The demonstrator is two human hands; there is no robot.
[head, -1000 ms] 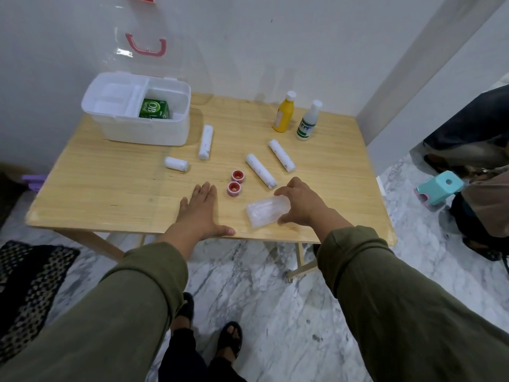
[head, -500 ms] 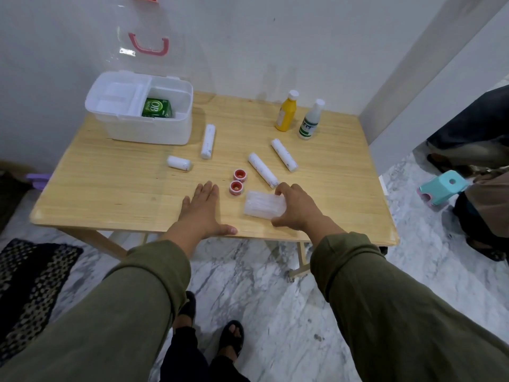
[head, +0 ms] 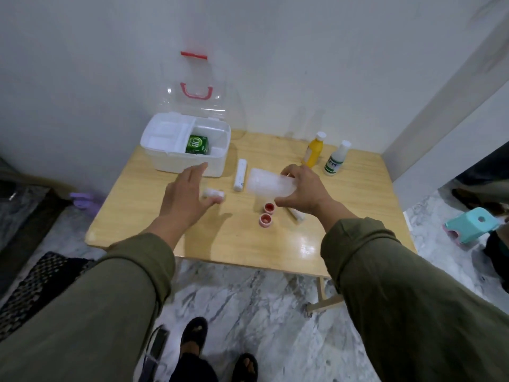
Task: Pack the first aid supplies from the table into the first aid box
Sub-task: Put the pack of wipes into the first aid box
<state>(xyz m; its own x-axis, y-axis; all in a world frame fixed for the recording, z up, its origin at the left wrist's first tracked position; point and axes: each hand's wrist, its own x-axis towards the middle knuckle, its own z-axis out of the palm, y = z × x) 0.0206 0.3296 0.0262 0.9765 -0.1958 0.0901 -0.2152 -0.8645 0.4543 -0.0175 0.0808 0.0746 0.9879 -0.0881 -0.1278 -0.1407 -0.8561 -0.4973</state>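
My right hand (head: pixel 304 190) grips a clear plastic packet (head: pixel 268 184) and holds it above the middle of the wooden table (head: pixel 239 238). My left hand (head: pixel 184 195) hovers over the table with fingers straight, above a short white roll (head: pixel 213 193). The white first aid box (head: pixel 214 164) stands open at the back left with a green carton (head: pixel 197 144) inside; its clear lid (head: pixel 192 106) leans up against the wall. A longer white roll (head: pixel 240 175) lies beside the box. Two red-capped rolls (head: pixel 267 215), a yellow bottle (head: pixel 314 150) and a white bottle (head: pixel 336 159) stand on the table.
Another white roll (head: pixel 296 215) peeks out under my right wrist. A teal stool (head: pixel 472 226) and a seated person's legs are on the marble floor at right. A dark mat (head: pixel 38 282) lies at left. My feet stand at the table's front edge.
My right hand lifted the clear packet off the table and carried it toward the box. My left hand rose from the table front and moved forward. The camera tilted.
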